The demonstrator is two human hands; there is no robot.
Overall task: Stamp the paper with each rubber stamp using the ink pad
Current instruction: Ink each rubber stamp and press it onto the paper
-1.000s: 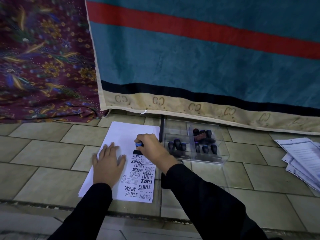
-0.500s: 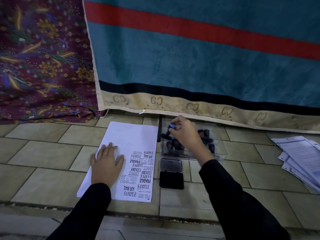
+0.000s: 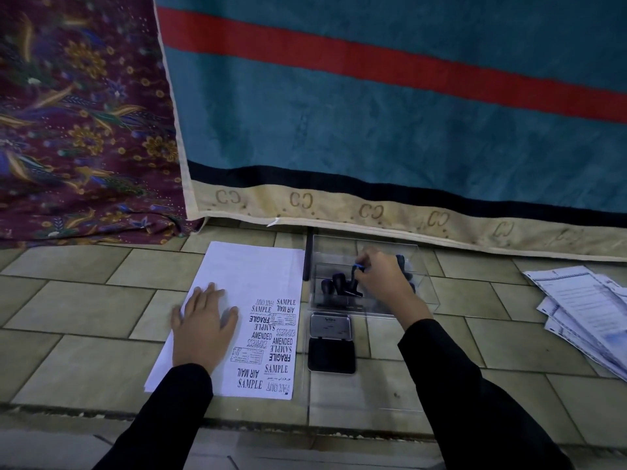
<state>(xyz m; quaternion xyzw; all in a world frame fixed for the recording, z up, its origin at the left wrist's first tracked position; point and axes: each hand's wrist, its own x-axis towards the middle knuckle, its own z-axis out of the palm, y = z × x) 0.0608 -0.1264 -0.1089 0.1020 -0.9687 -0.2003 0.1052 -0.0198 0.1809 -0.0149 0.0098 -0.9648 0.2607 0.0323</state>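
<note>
A white paper (image 3: pixel 247 276) lies on the tiled floor with several black stamp prints along its right side. My left hand (image 3: pixel 202 329) rests flat on it, fingers spread. To its right sits the open ink pad (image 3: pixel 331 342), lid up, dark pad nearer me. Beyond it stands a clear plastic box (image 3: pixel 424 286) holding several dark rubber stamps (image 3: pixel 330 283). My right hand (image 3: pixel 381 279) is inside the box, fingers pinched on a blue-topped stamp (image 3: pixel 357 268) standing among the others.
A teal cloth with a red stripe (image 3: pixel 373 113) hangs just behind the box, a patterned maroon cloth (image 3: pixel 81 123) at the left. A black pen-like rod (image 3: pixel 308 256) lies between paper and box. Loose printed sheets (image 3: pixel 583 310) lie at the right.
My right hand lifted the stamp off the paper, leaving fresh prints, and carried it right into the plastic box, where it now stands lower among the others. My left hand stayed put.
</note>
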